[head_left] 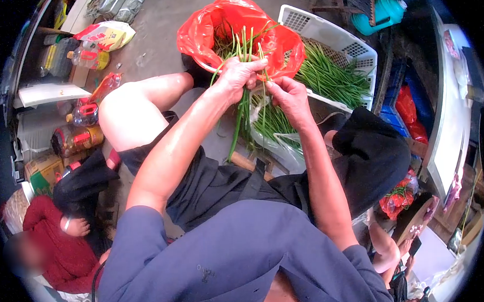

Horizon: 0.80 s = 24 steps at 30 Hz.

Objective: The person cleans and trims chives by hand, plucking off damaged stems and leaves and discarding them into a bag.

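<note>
My left hand (237,77) is closed round a small bunch of long, thin green stalks (240,118), possibly garlic scapes, with ends sticking out above and below the fist. Thumb and forefinger of my right hand (290,97) pinch together close to it, at a single green stalk (261,57). Both hands are just in front of a red plastic bag (200,29), which stands gaping with greens inside. Under my hands, a clear plastic bag (309,158) holds more green stalks. Many cut stalks lie in a white plastic crate (369,60) at the right.
Bottles (79,139) and a cardboard box (44,171) stand along the left. A person in a red sweater (59,242) sits at lower left. Another person's leg (384,244) shows at lower right. A teal jug (386,12) sits beyond the crate, near a blue crate (396,124).
</note>
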Each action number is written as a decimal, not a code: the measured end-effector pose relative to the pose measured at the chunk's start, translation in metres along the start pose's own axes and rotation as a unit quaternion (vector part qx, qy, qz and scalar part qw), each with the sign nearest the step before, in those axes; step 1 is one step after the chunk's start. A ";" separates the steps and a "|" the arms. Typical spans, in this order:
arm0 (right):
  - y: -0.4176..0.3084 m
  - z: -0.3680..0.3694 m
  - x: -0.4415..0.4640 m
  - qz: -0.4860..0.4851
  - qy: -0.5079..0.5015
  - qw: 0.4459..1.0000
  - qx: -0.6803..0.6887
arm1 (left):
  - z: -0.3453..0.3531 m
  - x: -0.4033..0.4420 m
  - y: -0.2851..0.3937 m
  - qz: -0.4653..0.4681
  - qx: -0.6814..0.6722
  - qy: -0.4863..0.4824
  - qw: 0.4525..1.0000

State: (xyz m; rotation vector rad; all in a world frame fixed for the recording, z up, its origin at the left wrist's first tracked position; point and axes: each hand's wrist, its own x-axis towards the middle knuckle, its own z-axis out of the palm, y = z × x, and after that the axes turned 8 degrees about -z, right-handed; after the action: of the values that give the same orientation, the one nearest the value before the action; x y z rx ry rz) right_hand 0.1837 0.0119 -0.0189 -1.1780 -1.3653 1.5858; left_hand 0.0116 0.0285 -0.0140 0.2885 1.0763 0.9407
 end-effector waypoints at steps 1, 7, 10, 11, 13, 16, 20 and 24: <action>0.000 -0.001 0.000 0.000 0.000 1.000 0.000 | 0.000 0.000 0.000 0.000 0.000 0.000 1.000; 0.009 -0.006 0.004 0.033 0.017 0.996 0.076 | 0.000 0.002 0.000 0.001 0.031 -0.001 1.000; 0.011 -0.001 0.003 0.040 0.005 0.996 0.085 | 0.002 0.002 -0.002 0.017 0.052 0.012 0.998; 0.012 0.001 0.002 0.039 0.005 0.996 0.086 | 0.002 0.002 -0.002 0.017 0.052 0.012 0.998; 0.008 0.005 0.002 0.053 0.013 0.996 0.075 | 0.002 0.002 -0.003 0.008 0.056 0.001 0.998; 0.000 0.008 0.001 0.054 0.018 0.995 0.087 | 0.006 0.000 -0.003 0.008 0.065 0.017 0.998; 0.004 0.007 0.004 0.063 0.035 0.984 0.164 | 0.010 -0.003 -0.004 0.011 0.102 0.022 0.994; 0.009 0.008 0.005 0.060 0.040 0.983 0.168 | 0.008 0.001 -0.007 0.013 0.109 0.006 0.994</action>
State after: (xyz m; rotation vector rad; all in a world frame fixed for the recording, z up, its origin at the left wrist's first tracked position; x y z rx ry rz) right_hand 0.1749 0.0128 -0.0283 -1.1185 -0.9430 1.7515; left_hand 0.0217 0.0269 -0.0147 0.4773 1.1898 0.8492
